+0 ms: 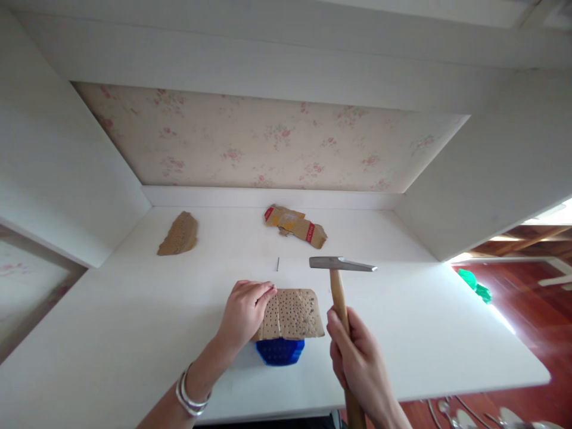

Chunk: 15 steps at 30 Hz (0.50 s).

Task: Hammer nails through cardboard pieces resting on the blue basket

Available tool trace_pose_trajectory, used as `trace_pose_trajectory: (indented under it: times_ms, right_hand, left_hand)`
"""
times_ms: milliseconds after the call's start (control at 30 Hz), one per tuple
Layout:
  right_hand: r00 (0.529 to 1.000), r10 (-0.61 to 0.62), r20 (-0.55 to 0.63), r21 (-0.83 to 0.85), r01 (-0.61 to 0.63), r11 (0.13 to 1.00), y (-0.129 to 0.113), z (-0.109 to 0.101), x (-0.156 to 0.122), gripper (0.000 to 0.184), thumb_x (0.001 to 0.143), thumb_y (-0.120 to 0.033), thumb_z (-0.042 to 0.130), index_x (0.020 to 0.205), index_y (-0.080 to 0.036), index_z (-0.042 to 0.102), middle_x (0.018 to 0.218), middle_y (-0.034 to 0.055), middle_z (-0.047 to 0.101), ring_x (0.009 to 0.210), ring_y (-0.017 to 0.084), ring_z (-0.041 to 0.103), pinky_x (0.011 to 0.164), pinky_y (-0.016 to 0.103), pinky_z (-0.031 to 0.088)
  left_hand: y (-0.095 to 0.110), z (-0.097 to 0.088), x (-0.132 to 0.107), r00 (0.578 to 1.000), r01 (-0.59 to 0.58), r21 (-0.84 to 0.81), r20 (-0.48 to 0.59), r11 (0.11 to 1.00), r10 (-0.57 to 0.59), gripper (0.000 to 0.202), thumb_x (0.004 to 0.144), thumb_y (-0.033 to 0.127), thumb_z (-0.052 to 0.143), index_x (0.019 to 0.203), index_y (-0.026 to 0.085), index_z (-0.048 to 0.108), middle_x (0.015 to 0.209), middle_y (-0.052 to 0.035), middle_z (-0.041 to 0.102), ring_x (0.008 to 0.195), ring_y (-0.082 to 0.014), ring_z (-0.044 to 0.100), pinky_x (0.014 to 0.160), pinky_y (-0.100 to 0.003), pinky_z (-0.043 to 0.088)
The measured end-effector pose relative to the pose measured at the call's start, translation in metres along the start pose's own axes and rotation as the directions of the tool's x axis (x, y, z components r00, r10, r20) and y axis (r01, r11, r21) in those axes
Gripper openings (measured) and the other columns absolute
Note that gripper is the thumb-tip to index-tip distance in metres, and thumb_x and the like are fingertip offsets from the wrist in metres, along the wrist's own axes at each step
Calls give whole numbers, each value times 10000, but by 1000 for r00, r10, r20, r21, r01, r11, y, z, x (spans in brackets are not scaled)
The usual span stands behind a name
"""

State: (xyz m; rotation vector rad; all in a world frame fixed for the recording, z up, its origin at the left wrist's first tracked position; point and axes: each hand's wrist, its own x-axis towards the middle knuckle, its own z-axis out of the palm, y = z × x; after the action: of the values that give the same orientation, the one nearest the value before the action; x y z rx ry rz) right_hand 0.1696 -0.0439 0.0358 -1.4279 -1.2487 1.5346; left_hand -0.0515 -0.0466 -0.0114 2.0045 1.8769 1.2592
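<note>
My left hand (246, 307) is closed in a pinch over the upper left corner of a piece of cardboard (297, 313) full of punched holes. A small dark tip, which looks like a nail's head, shows at its fingertips; the rest is hidden. Beneath the cardboard sits a blue plastic container (280, 351), mostly covered. My right hand (357, 357) is wrapped round the wooden handle of a hammer (343, 263), its metal head raised to the right of the cardboard. A loose nail (277, 264) lies on the table beyond my left hand.
On the white table (134, 333), a torn brown cardboard scrap (179, 233) lies at the back left and a printed cardboard scrap (295, 225) at the back middle. White panels enclose both sides. A green bag (474, 286) is on the red-brown floor at right.
</note>
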Motion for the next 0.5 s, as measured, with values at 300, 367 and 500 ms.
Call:
trace_pose_trajectory:
  times_ms: [300, 367, 500]
  right_hand:
    - [950, -128, 283, -226, 196, 954, -1, 23, -2, 350, 917, -473, 523, 694, -225, 418, 568, -68, 371, 469, 84, 338, 402, 184, 275]
    - [952, -129, 278, -243, 200, 949, 0, 24, -2, 337, 920, -464, 517, 699, -223, 435, 579, -60, 393, 478, 90, 350, 411, 190, 278]
    - [954, -156, 257, -270, 226, 936, -1, 23, -6, 351, 927, -500, 481, 716, -226, 426, 592, -63, 389, 489, 97, 351, 428, 198, 290]
  left_hand:
    - [0, -1, 0, 999, -11, 57, 39, 998, 8, 190, 939, 267, 552, 940, 230, 739, 925, -42, 775, 848, -198, 711, 845, -347, 508]
    - [-1, 0, 0, 999, -19, 61, 40, 998, 17, 181, 936, 263, 562, 930, 225, 739, 910, -39, 775, 843, -194, 708, 842, -342, 507]
    - [-3, 2, -1, 999, -52, 33, -11, 998, 52, 162, 928, 244, 580, 924, 207, 737, 901, -36, 775, 833, -186, 708, 825, -327, 512]
